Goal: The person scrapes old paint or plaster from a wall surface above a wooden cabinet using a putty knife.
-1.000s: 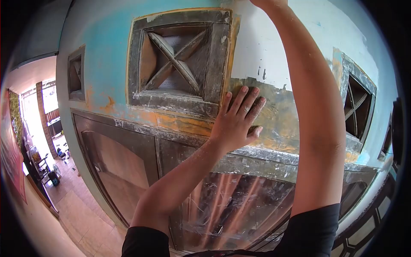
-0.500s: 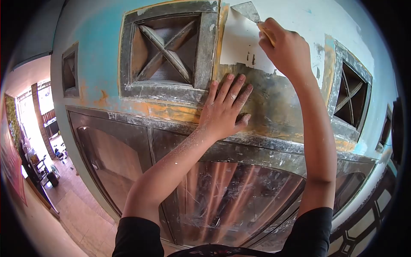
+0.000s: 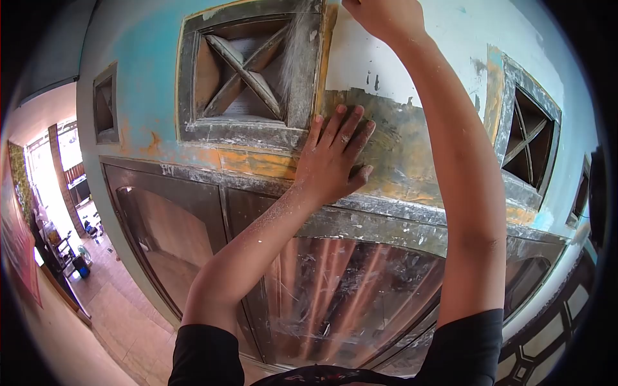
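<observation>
Resting flat on the scraped dark patch of the wall, my left hand has its fingers spread and is dusted with white. My right hand is high up at the top edge of the view, its fingers curled and partly cut off. The scraper it gripped half a second ago lies outside the view now. Below that hand is a white painted area with a ragged lower edge above the dark patch. Pale dust streaks fall in front of the vent frame's right side.
A wooden vent frame with crossed bars is left of my hands, and another vent is at the right. Below run dark wood panels with glass. At the far left, a doorway opens onto a tiled floor.
My right hand has moved up and to the left, taking the scraper out of view. White dust now falls by the vent. My left hand stays in nearly the same place.
</observation>
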Available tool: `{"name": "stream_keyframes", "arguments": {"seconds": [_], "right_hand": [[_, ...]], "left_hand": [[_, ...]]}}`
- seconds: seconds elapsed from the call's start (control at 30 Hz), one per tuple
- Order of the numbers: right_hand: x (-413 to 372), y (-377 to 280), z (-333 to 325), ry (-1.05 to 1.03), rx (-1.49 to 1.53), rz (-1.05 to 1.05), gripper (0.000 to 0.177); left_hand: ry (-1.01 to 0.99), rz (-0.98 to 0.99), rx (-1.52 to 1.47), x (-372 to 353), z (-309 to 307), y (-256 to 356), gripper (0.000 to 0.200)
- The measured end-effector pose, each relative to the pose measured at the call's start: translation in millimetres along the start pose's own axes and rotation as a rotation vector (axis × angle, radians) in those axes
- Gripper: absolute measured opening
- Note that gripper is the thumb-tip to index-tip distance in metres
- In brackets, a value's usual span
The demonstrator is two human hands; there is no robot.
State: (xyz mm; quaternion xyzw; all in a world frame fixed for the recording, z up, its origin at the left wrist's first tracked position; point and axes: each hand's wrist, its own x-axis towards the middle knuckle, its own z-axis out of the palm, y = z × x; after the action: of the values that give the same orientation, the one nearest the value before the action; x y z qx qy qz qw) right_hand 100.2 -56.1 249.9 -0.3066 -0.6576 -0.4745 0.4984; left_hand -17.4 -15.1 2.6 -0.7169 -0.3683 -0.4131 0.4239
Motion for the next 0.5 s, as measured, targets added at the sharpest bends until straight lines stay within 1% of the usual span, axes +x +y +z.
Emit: {"name": "stream_keyframes", "arguments": {"seconds": [0.07, 0.1, 0.17, 0.23, 0.27, 0.3, 0.37, 0.4, 0.47, 0.5], "right_hand": [[-13, -11, -22, -0.033, 0.018, 0.003, 0.025], [-23, -10, -18, -0.033, 0.015, 0.001, 0.025], [-53, 1, 4, 0.105, -0.161, -0.074, 0.022], [-76, -2, 5, 0.047, -0.09, -0.003, 0.022], [-81, 3, 12, 0.157, -0.012, -0.066, 0.013], [-79, 3, 14, 0.161, -0.013, -0.068, 0.013], [-65, 4, 19, 0.08, -0.076, 0.019, 0.023], [-53, 7, 23, 0.081, -0.077, 0.019, 0.023], [-22, 14, 29, 0.169, -0.127, -0.01, 0.025], [-9, 11, 24, 0.168, -0.128, -0.007, 0.025]], "left_hand": [[0.009, 0.006, 0.005, -1, 2, 0, 0.083], [0.023, 0.009, 0.013, -2, 3, -1, 0.083], [0.031, 0.012, 0.008, -5, 6, -2, 0.082], [0.048, 0.014, 0.011, -5, 8, -2, 0.081], [0.046, 0.014, 0.024, -6, 9, -2, 0.081], [0.043, 0.014, 0.036, -6, 9, -2, 0.081], [0.042, 0.016, 0.044, -5, 9, -2, 0.081], [0.032, 0.011, 0.049, -6, 9, -2, 0.081], [0.021, 0.009, 0.036, -5, 7, -3, 0.082], [0.007, 0.004, 0.02, -5, 6, -3, 0.082]]}}
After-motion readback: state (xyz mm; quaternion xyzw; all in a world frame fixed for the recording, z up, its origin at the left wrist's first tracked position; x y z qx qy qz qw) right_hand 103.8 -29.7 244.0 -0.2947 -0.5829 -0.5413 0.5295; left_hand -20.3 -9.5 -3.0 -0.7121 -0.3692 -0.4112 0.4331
